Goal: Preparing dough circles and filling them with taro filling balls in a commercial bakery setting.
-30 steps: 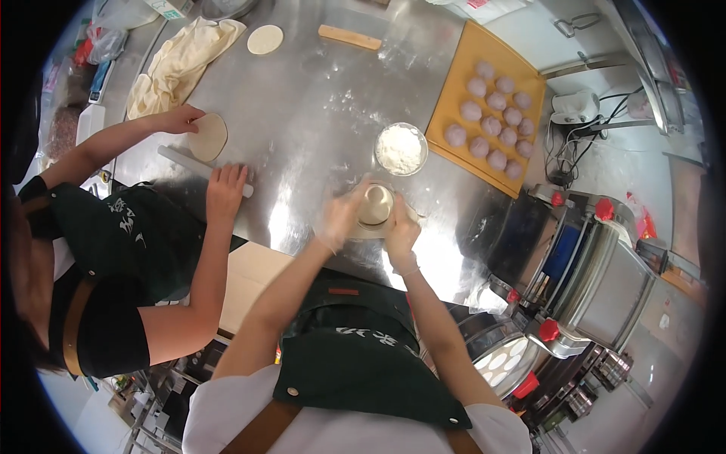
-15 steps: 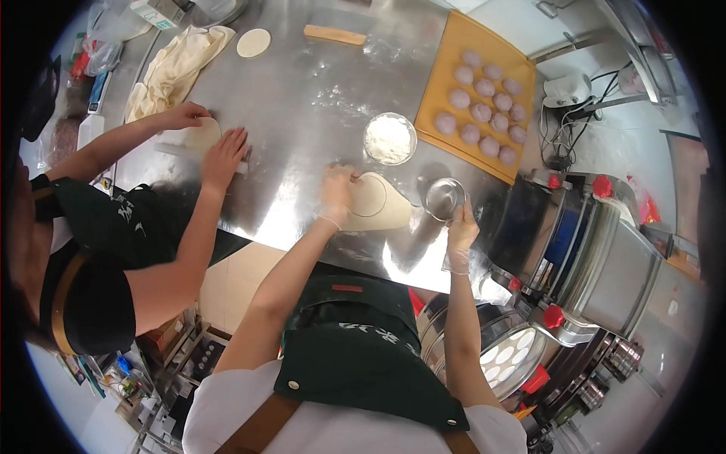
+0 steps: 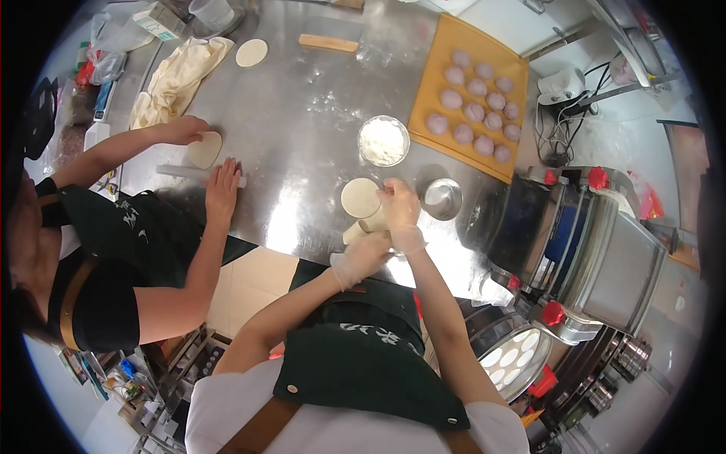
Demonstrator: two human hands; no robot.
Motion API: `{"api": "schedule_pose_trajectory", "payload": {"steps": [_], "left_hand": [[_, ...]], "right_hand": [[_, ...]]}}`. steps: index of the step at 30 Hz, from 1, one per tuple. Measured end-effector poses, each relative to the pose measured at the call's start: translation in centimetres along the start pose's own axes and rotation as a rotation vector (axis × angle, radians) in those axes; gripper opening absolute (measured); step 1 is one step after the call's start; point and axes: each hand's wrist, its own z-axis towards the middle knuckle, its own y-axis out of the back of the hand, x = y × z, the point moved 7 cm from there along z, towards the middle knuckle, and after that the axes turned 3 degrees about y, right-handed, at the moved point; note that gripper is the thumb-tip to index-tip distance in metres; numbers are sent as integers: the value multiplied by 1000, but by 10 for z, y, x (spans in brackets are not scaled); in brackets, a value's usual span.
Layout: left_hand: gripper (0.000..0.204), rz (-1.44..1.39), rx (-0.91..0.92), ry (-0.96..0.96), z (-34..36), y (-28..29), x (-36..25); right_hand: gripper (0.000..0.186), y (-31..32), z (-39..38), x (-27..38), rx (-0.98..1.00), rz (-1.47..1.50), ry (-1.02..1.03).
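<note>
A round dough disc (image 3: 361,198) lies flat on the steel table in front of me. Beside its near edge is a folded, lifted dough scrap (image 3: 373,222). My left hand (image 3: 366,258) is closed at the scrap's near side, gripping it. My right hand (image 3: 398,206) is curled over the scrap's right end, its fingertips close to the disc's right edge; part of the dough is hidden under it. To the right stands a round metal cutter (image 3: 442,198), untouched. A bowl of white flour (image 3: 383,141) sits just beyond the disc.
An orange tray (image 3: 423,113) holds several purple dough balls. A co-worker's hands (image 3: 223,189) are by a rolling pin (image 3: 181,173) and a dough piece (image 3: 204,150) at left. Farther off lie a cream cloth (image 3: 181,76), another disc (image 3: 252,52) and a wooden strip (image 3: 328,43). A machine (image 3: 605,242) stands right.
My right hand has let go of the metal cutter and moved left to the dough. My left hand has come nearer me. The scrap around the disc has been pulled away and folded.
</note>
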Motion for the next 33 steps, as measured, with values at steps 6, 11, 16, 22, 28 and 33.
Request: {"api": "schedule_pose_trajectory", "payload": {"steps": [6, 11, 16, 22, 28, 33], "left_hand": [[11, -437, -422, 366, -24, 55, 61], [26, -1000, -431, 793, -37, 43, 116], [47, -1947, -157, 882, -38, 25, 113], [35, -1871, -663, 785, -19, 66, 154], [41, -1693, -1062, 304, 58, 213, 277], [42, -1749, -1118, 353, 123, 272, 353]], "right_hand": [[33, -34, 10, -17, 127, -212, -319], [27, -43, 15, -11, 277, -301, -222], [15, -35, -37, 89, 183, -337, 407], [34, -7, -49, 133, 186, -45, 533], [37, 24, -28, 110, 71, -220, 434], [38, 17, -29, 95, 107, -231, 326]]}}
